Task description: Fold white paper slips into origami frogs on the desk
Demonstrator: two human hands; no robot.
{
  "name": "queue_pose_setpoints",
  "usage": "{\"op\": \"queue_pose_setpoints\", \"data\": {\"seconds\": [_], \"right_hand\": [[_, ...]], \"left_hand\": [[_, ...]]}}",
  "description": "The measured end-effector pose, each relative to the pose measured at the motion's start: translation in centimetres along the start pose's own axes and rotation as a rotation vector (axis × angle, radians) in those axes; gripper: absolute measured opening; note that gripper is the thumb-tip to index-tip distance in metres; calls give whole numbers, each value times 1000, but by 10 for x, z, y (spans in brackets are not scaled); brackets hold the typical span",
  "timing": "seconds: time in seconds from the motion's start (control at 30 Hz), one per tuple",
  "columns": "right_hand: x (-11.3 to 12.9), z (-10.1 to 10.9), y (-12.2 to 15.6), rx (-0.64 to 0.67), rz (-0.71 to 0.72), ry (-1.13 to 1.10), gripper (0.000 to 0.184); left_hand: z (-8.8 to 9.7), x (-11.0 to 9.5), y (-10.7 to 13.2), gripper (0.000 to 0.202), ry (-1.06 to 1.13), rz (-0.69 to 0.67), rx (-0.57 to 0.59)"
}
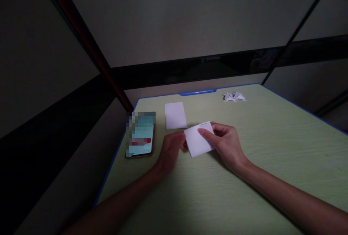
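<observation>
A white sheet of paper (199, 141), roughly rectangular, is held up over the table between my two hands. My right hand (227, 142) grips its right side, thumb flat on the top face and the fingers curled behind. At the paper's left edge, my left hand (172, 148) has its fingers closed against the corner; the fingertips are partly hidden behind the sheet. Just beyond, a stack of white paper (175, 115) lies flat on the table.
A smartphone (143, 133) with its screen lit lies at the left edge of the pale green table (272, 137). Two small folded paper figures (233, 96) stand at the far right. A blue rim (198, 92) borders the table, with wall panels behind it.
</observation>
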State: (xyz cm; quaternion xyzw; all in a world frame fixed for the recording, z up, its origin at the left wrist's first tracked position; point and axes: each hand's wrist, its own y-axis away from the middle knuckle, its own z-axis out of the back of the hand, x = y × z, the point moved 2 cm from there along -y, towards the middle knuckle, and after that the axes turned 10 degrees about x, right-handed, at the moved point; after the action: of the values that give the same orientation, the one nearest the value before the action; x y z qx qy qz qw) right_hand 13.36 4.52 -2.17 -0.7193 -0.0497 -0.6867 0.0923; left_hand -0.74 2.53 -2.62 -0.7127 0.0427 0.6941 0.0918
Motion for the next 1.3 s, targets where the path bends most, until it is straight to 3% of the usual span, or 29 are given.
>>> {"op": "queue_pose_setpoints", "data": {"seconds": [0.17,0.5,0.9,1.3], "right_hand": [[1,-1,0,11,-14,-21,21],[0,-1,1,35,-7,-29,20],[0,-2,-1,28,-25,-48,21],[-5,4,-4,-66,-65,-310,18]], "left_hand": [[-4,-7,0,23,-38,35,13],[-5,-5,-2,31,-182,0,-37],[-4,-2,-3,32,-181,4,-48],[-1,-5,-3,33,-165,35,-114]]}}
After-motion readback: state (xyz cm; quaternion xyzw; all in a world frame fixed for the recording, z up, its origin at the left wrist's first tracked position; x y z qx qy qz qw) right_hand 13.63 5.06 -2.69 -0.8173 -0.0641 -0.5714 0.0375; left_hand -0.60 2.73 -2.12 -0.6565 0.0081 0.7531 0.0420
